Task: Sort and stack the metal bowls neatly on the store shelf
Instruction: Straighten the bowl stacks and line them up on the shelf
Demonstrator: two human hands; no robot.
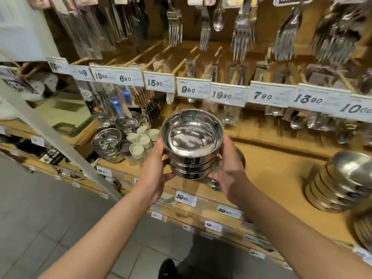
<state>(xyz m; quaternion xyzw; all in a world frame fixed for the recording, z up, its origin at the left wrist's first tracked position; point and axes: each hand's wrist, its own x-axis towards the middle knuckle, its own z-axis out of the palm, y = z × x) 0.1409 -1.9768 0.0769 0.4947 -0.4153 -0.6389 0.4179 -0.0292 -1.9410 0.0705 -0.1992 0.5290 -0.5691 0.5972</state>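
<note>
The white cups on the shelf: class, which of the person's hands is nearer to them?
Left. The left hand grips the stack of metal bowls just right of the white cups; the right hand holds the stack's far side.

Both arms are bare from the elbows down, with no sleeves showing. The left hand and the right hand wear no gloves, rings or watches. Lower down are dark trousers and a black shoe.
</note>
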